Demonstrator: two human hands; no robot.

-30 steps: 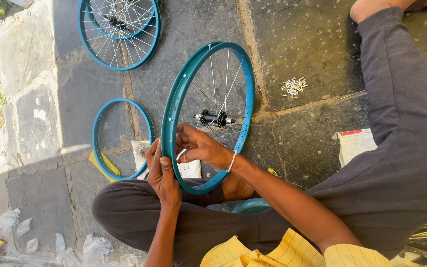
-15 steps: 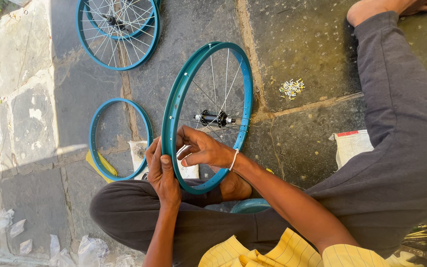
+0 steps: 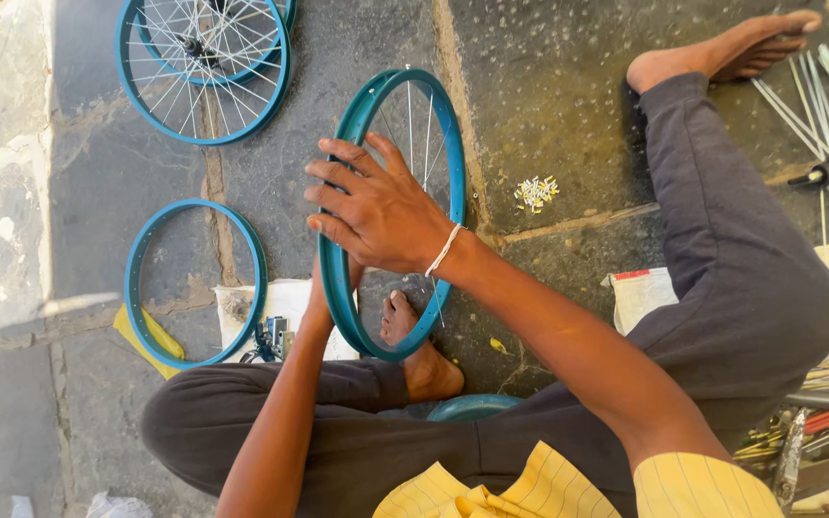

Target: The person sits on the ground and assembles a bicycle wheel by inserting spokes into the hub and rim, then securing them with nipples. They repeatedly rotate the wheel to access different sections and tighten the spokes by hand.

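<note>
I sit on a stone floor with a teal bicycle wheel (image 3: 454, 163) standing upright between my legs; thin spokes show inside its rim. My right hand (image 3: 376, 206), with a white band at the wrist, lies over the rim's left side with fingers spread across it. My left hand (image 3: 321, 293) grips the same side of the rim lower down, mostly hidden behind the rim and my right hand. My bare foot (image 3: 405, 336) shows through the wheel's lower part.
A finished spoked wheel (image 3: 275, 86) lies at the top left, a bare teal rim (image 3: 136, 288) below it. Small spoke nipples (image 3: 535, 192) sit in a pile on the floor. Loose spokes (image 3: 817, 96) and tools (image 3: 817, 422) lie to the right. Another teal rim (image 3: 472, 408) peeks out by my leg.
My right hand has moved from the rim's lower edge up over the wheel and spread its fingers. The view has come closer, and the hub is now hidden behind the hand.
</note>
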